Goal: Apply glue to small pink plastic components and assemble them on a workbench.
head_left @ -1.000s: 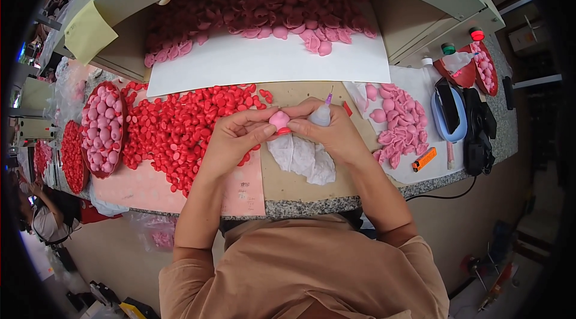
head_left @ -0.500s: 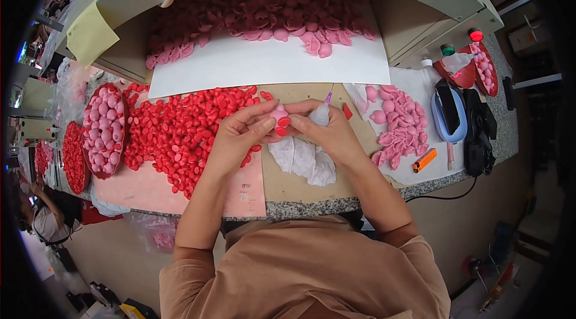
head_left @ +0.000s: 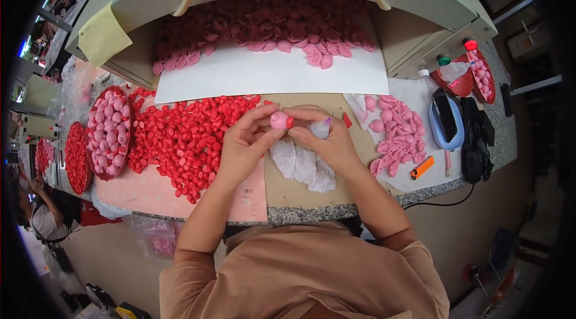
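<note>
Over the middle of the bench, my left hand (head_left: 247,136) pinches a small pink round piece (head_left: 278,120) between thumb and fingers. My right hand (head_left: 329,146) is closed beside it, its fingertips at a small red piece (head_left: 290,122) that touches the pink one. A translucent squeeze bottle (head_left: 320,129) with a purple tip is also tucked in the right hand. Below both hands lies a crumpled white cloth (head_left: 300,163). A heap of glossy red pieces (head_left: 186,139) spreads to the left, and pink moulded pieces (head_left: 399,133) lie to the right.
A booth holds more pink pieces (head_left: 270,28) on white paper (head_left: 270,79). At left stand a red tray (head_left: 128,139) of pink balls and a tray of red pieces (head_left: 76,157). Rightward are an orange lighter-like item (head_left: 422,168), a phone (head_left: 445,116) in a blue dish (head_left: 457,133), and bottles.
The pink piece has been turned in my fingers, and its red part now faces right. The purple bottle tip has tilted from standing upright. My view has shifted slightly.
</note>
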### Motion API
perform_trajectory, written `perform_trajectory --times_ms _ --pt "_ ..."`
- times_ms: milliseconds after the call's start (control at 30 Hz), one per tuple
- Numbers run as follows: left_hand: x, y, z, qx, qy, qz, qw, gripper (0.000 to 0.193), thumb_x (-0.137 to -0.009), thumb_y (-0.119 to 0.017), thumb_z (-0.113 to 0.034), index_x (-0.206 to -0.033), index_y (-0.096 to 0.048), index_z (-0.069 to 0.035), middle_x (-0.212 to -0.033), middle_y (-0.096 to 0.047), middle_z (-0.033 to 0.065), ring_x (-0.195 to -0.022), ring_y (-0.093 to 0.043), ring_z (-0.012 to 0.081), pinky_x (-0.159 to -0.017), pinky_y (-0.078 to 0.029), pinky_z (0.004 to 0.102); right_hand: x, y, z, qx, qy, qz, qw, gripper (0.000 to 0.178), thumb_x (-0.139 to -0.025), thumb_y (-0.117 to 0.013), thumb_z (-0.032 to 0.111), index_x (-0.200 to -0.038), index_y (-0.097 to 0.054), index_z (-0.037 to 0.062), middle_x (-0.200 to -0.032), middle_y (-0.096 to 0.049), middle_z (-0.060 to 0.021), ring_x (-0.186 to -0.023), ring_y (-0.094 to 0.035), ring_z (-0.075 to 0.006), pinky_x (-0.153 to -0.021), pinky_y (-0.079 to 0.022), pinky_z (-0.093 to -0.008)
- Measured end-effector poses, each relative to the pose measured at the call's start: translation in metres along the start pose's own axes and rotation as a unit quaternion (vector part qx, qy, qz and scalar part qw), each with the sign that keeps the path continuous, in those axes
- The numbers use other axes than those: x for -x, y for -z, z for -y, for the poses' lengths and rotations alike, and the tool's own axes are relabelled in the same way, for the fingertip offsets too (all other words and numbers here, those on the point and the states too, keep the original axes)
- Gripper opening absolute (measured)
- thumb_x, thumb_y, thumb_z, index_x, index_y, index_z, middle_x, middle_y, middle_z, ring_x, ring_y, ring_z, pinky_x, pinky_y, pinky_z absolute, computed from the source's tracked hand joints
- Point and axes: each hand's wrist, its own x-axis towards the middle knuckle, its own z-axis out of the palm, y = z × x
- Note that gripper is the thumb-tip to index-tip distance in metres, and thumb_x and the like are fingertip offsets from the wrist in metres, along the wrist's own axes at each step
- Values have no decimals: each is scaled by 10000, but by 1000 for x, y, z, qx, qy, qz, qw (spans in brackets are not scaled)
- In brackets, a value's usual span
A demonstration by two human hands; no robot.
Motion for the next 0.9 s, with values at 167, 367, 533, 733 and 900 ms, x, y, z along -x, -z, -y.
perform_trajectory --times_ms 167,367,533,733,900 --pt "-3 11 -22 10 -41 -100 994 374 -835 -578 55 -1194 -483 15 -1143 -553 110 -1029 -551 155 -894 -461 275 -5 18 19 135 -18 6 991 215 -808 -665 70 -1012 -634 9 -1101 -567 -58 -924 -567 -128 -811 -454 -279" --pt "-2 14 -18 -2 -125 -125 984 397 -822 -590 67 -1201 -476 30 -1153 -554 119 -1035 -554 158 -884 -473 275 12 7 13 377 8 235 896 167 -755 -688 74 -914 -646 46 -880 -583 -77 -878 -570 -218 -754 -456 -289" --pt "5 7 -18 9 -99 -94 991 387 -805 -633 33 -1176 -530 -7 -1145 -568 92 -947 -596 151 -761 -507 241 -4 30 30 311 45 61 947 137 -772 -644 15 -908 -629 22 -907 -576 -42 -830 -556 -144 -725 -446 -258" --pt "8 5 -6 -111 -95 -105 984 356 -796 -640 19 -1142 -559 -14 -1038 -623 72 -914 -623 133 -693 -501 215 -10 -18 43 250 142 -23 957 106 -802 -639 31 -899 -610 -2 -892 -547 -52 -797 -529 -126 -703 -416 -240" --pt "11 -8 2 -206 -95 -86 970 342 -765 -648 24 -1097 -576 -15 -983 -628 73 -904 -632 134 -707 -506 246 -22 -31 18 256 173 -119 944 107 -825 -609 40 -918 -578 -2 -880 -539 -80 -805 -538 -154 -720 -425 -262"
